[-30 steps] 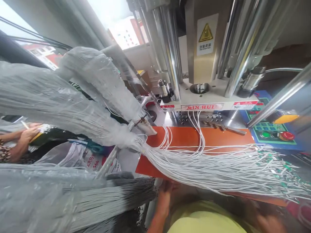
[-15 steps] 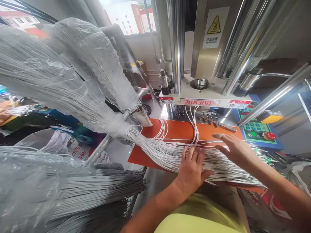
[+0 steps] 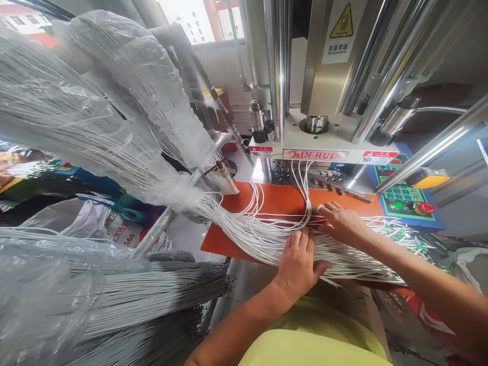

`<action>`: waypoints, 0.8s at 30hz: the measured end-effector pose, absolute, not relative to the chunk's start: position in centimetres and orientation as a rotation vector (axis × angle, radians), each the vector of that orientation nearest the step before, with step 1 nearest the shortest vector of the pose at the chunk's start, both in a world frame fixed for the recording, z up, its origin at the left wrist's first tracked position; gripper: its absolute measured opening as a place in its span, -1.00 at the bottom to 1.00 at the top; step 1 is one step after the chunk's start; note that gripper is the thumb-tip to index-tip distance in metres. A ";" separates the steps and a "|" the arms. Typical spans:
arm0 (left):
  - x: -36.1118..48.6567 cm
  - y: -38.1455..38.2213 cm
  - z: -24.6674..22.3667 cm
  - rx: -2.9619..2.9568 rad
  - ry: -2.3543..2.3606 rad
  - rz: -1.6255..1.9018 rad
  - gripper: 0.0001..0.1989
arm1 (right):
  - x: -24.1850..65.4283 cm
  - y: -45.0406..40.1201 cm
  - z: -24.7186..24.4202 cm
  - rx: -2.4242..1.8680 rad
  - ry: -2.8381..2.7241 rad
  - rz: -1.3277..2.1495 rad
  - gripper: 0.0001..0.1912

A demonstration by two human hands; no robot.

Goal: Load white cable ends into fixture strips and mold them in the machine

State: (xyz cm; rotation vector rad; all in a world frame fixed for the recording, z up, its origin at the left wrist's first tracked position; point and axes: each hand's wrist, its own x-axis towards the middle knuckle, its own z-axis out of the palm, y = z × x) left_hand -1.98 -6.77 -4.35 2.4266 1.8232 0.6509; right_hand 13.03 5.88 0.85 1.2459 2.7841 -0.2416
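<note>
Wires [image 3: 251, 238], head view: white bundle, centre of frame, on orange sheet [image 3: 282, 195]; long axis left to right, gathered end at left, loose green-flecked ends at right. Strands [image 3: 307, 201]: thin group, from under press [image 3: 297, 143], upper centre, down to far edge of bundle. Left hand [image 3: 297, 259]: below centre, fingers together, laid flat on bundle, thumb apart. Right hand [image 3: 341, 222]: right of centre, fingertips just beside strands at their right, the nearer hand to them; whether closed on any, cannot tell.
</note>
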 end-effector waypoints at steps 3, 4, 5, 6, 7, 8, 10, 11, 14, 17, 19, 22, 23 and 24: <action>-2.1 -6.7 -4.4 2.442 1.785 0.638 -0.32 | 12.5 5.6 0.8 1.249 2.771 -0.204 -0.72; -2.2 -6.7 -4.4 2.449 1.774 0.644 -0.33 | 12.3 5.5 0.7 1.242 2.773 -0.195 -0.71; -2.3 -6.7 -4.4 2.459 1.765 0.655 -0.34 | 12.0 5.3 0.5 1.235 2.776 -0.183 -0.70; -2.4 -6.7 -4.3 2.468 1.757 0.668 -0.35 | 11.6 5.2 0.3 1.226 2.782 -0.159 -0.69; -2.4 -6.7 -4.3 2.475 1.751 0.680 -0.36 | 11.3 5.1 0.0 1.216 2.787 -0.121 -0.68; -2.4 -6.7 -4.3 2.479 1.749 0.687 -0.36 | 10.9 5.0 -0.2 1.207 2.786 -0.072 -0.69; -2.5 -6.8 -4.3 2.479 1.752 0.679 -0.37 | 10.4 5.1 -0.7 1.201 2.756 0.030 -0.69; -2.5 -6.8 -4.3 2.480 1.756 0.669 -0.38 | 10.3 5.3 -0.8 1.201 2.731 0.062 -0.67; -2.5 -6.9 -4.5 2.507 1.779 0.647 -0.37 | 10.7 6.7 -1.1 1.281 2.627 0.112 -0.63; -2.4 -7.0 -4.8 2.519 1.812 0.643 -0.35 | 12.0 8.4 -1.2 1.384 2.547 0.186 -0.61; -2.3 -7.0 -4.9 2.512 1.830 0.636 -0.33 | 12.8 9.2 -1.3 1.397 2.543 0.206 -0.61; -2.3 -7.1 -5.0 2.518 1.848 0.639 -0.31 | 13.3 9.5 -1.4 1.408 2.550 0.218 -0.60; -2.3 -7.2 -5.0 2.520 1.851 0.643 -0.32 | 13.3 9.4 -1.3 1.420 2.547 0.230 -0.61; -2.3 -7.2 -4.9 2.520 1.850 0.646 -0.32 | 13.2 9.3 -1.0 1.433 2.543 0.243 -0.63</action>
